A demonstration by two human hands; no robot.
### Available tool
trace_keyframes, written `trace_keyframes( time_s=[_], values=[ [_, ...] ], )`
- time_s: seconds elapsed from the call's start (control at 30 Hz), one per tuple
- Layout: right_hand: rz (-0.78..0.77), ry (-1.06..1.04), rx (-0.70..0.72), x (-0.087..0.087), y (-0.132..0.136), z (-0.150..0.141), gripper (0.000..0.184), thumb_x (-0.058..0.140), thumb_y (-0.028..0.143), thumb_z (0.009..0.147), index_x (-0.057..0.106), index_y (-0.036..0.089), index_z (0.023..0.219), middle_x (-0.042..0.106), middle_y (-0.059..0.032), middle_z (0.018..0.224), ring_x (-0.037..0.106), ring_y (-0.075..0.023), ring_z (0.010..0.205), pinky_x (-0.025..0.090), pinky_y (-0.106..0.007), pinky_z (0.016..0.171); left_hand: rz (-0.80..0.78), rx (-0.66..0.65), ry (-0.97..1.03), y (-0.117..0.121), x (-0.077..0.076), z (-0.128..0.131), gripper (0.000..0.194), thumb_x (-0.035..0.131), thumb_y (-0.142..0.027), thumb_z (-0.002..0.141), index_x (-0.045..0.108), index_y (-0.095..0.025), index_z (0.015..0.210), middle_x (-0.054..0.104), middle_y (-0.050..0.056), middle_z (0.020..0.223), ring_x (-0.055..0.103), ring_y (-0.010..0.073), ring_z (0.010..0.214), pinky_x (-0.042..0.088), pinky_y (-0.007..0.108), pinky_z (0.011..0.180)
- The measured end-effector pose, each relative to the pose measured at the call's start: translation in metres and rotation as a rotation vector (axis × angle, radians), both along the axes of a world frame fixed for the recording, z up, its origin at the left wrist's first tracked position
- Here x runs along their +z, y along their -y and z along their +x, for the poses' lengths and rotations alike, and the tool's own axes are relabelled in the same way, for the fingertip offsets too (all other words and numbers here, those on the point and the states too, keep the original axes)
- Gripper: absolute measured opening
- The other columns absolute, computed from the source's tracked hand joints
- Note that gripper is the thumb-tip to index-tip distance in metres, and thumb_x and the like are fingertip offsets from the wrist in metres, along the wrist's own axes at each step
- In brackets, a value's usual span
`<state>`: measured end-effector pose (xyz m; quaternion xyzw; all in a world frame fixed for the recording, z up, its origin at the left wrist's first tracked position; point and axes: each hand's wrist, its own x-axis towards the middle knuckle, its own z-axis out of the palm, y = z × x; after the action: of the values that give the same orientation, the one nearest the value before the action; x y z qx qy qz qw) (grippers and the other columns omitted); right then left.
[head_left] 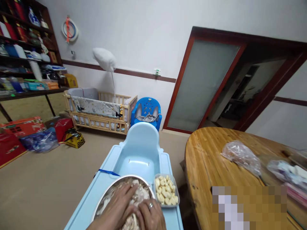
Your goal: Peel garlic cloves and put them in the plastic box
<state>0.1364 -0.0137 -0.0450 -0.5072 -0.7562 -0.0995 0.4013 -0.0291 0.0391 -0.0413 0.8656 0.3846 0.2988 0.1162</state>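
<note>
A round metal bowl (98, 204) sits on the pale blue tray of a child's high chair (140, 143). Whitish, papery pieces that look like garlic skins (141, 193) fill it. Both my hands are inside the bowl. My left hand (117, 203) lies over the skins, its fingers stretched forward and its thumb apart, near the right hand. My right hand (152, 214), with a ring on one finger, has its fingers curled in; anything they grip is hidden. Just right of the bowl, a clear plastic container (177, 202) holds many peeled garlic cloves (165, 190).
A wooden table (199, 166) stands close on the right, bearing a clear plastic bag (241, 156). Part of it is pixelated. Ahead are a blue chair (146, 110) and a wooden crib (100, 118). Boxes and bags (43, 140) lie on the floor at left.
</note>
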Motion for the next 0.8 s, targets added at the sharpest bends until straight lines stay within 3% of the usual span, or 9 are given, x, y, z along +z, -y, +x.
trace_keyframes(
  time_s=[0.2, 0.33, 0.53, 0.7, 0.8],
  values=[
    [0.010, -0.250, 0.008, 0.001, -0.005, 0.001, 0.030, 0.030, 0.024, 0.093, 0.059, 0.020, 0.089, 0.062, -0.0082, 0.081, 0.060, -0.0198, 0.073, 0.051, -0.034, 0.067, 0.177, -0.092, -0.023, 0.010, 0.015, 0.000, 0.018, 0.053, -0.019, 0.081, 0.061, -0.022, 0.097, 0.069, 0.009, 0.101, 0.067, 0.0225, 0.087, 0.055, 0.033, 0.075],
    [-0.019, -0.293, 0.027, 0.015, -0.011, -0.001, 0.026, 0.035, 0.022, 0.092, 0.060, 0.020, 0.094, 0.063, -0.0092, 0.089, 0.061, -0.0202, 0.084, 0.052, -0.034, 0.075, 0.263, -0.101, -0.023, 0.016, 0.018, -0.001, 0.022, 0.046, -0.013, 0.083, 0.061, -0.018, 0.097, 0.071, 0.010, 0.098, 0.068, 0.0223, 0.081, 0.057, 0.033, 0.071],
    [-0.168, -0.151, 0.089, 0.035, -0.027, -0.003, 0.021, 0.042, 0.017, 0.088, 0.059, 0.019, 0.101, 0.065, -0.0095, 0.097, 0.062, -0.0197, 0.092, 0.053, -0.033, 0.080, 0.126, -0.097, -0.127, 0.015, 0.001, 0.002, 0.038, 0.050, -0.005, 0.075, 0.059, -0.020, 0.108, 0.069, 0.012, 0.105, 0.067, 0.0266, 0.088, 0.056, 0.038, 0.073],
    [-0.245, -0.055, 0.100, 0.036, -0.043, -0.004, 0.024, 0.040, 0.019, 0.089, 0.060, 0.020, 0.101, 0.068, -0.0094, 0.100, 0.064, -0.0199, 0.092, 0.054, -0.032, 0.079, 0.050, -0.168, -0.165, 0.011, -0.015, 0.003, 0.045, 0.061, -0.017, 0.074, 0.053, -0.022, 0.118, 0.064, 0.015, 0.114, 0.063, 0.0313, 0.095, 0.052, 0.043, 0.079],
    [-0.327, 0.017, 0.142, 0.034, -0.045, -0.006, 0.023, 0.040, 0.020, 0.089, 0.061, 0.021, 0.099, 0.070, -0.0067, 0.092, 0.067, -0.0189, 0.084, 0.055, -0.029, 0.072, -0.003, -0.179, -0.121, 0.010, -0.018, 0.002, 0.038, 0.059, -0.024, 0.079, 0.055, -0.024, 0.116, 0.065, 0.014, 0.112, 0.062, 0.0305, 0.096, 0.050, 0.043, 0.082]
  ],
)
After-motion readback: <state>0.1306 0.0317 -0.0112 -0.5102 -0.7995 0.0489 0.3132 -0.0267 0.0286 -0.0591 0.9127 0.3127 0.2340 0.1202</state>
